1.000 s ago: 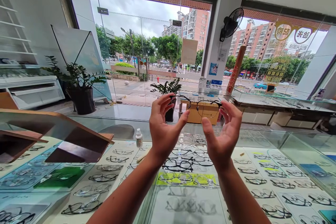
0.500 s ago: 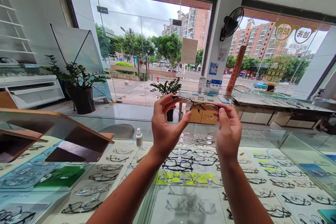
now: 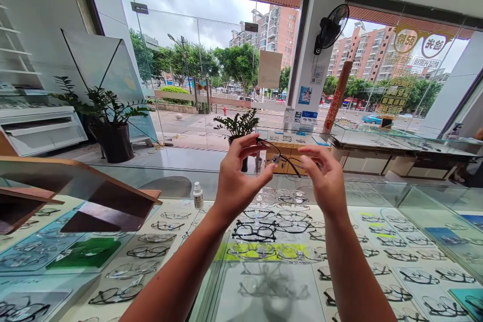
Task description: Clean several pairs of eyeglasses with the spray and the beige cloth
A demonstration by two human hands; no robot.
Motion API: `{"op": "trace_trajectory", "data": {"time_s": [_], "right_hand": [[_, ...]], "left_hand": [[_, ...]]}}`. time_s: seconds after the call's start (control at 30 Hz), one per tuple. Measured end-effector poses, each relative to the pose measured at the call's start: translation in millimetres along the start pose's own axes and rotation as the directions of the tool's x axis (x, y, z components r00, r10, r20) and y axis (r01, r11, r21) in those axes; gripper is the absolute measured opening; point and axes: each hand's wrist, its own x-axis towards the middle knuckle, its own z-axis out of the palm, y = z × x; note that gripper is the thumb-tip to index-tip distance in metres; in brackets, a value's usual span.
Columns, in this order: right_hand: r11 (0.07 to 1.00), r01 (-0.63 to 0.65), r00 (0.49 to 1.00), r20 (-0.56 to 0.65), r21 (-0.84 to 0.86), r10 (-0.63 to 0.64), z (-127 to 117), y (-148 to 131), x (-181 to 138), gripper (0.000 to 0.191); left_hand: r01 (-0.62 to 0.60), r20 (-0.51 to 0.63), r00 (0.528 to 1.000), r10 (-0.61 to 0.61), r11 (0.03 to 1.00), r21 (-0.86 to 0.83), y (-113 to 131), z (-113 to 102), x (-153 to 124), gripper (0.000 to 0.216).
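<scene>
A pair of dark thin-rimmed eyeglasses (image 3: 281, 156) is held up above the glass display counter (image 3: 271, 292). My left hand (image 3: 239, 176) grips one end of the frame between fingers and thumb. The glasses slant, their free end dipping to the right. Close to that lower end is my right hand (image 3: 327, 178), thumb and fingers apart. Whether a fingertip touches a temple arm is hard to make out. Below both hands, rows of eyeglasses (image 3: 254, 231) lie inside the counter.
A small white bottle (image 3: 198, 195) stands on the counter left of my forearm. Further left is a wooden-edged stand (image 3: 109, 183). Potted plants (image 3: 113, 143) stand on the floor beyond, before the shop window. A second glass case (image 3: 400, 143) is at the far right.
The glasses have tilted from nearly level, their right end dropping. My right hand has let go of that end and its fingers have spread. My left hand keeps its grip.
</scene>
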Motion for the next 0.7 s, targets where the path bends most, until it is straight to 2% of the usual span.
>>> {"op": "trace_trajectory", "data": {"time_s": [0.13,0.3,0.5,0.6,0.7], "right_hand": [[0.997,0.006,0.969,0.248,-0.074,0.013,-7,-4,2,0.012],[0.999,-0.042,0.924,0.38,0.014,0.034,-10,3,6,0.005],[0.994,-0.094,0.905,0.422,0.057,0.062,-8,6,8,0.004],[0.981,-0.173,0.893,0.433,0.088,0.119,-6,8,8,0.005],[0.957,-0.239,0.93,0.322,0.163,0.178,-3,13,10,0.007]], "left_hand": [[-0.02,0.143,0.99,0.015,0.999,0.038,0,-3,-2,0.066],[-0.021,0.21,0.977,0.025,0.999,-0.024,-1,-1,-1,0.063],[-0.008,0.254,0.967,0.024,0.998,-0.064,-4,2,2,0.06],[-0.011,0.263,0.964,0.031,0.997,-0.077,-4,2,3,0.068],[0.063,0.177,0.983,-0.051,0.996,-0.064,-9,2,3,0.063]]}}
